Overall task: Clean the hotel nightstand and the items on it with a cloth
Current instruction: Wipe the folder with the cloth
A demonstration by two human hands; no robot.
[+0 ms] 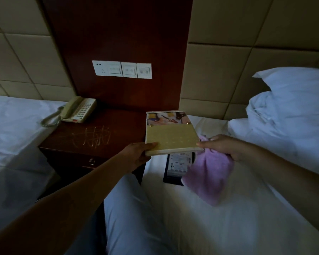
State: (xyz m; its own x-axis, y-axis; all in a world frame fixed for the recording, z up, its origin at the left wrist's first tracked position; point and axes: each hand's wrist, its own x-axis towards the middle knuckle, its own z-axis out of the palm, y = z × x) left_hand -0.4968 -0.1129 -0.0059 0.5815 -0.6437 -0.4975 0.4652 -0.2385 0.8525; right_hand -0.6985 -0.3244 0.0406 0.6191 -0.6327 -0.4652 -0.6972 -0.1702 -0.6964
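A yellow-green board (170, 137) with a picture strip along its far edge is held flat above the gap between the nightstand and the right bed. My left hand (136, 153) grips its near left corner. My right hand (223, 146) pinches its near right corner and also holds a pink cloth (208, 177), which hangs down over the bed. The dark wooden nightstand (92, 138) lies to the left, with pale scratch marks on its top. A beige telephone (77, 110) sits at its back left corner.
A dark-framed card (179, 167) lies on the right bed's white sheet (201, 227) under the board. White pillows (293, 111) are piled at the right. Another bed (13, 137) borders the nightstand on the left. Wall switches (122, 69) sit on the wood panel behind.
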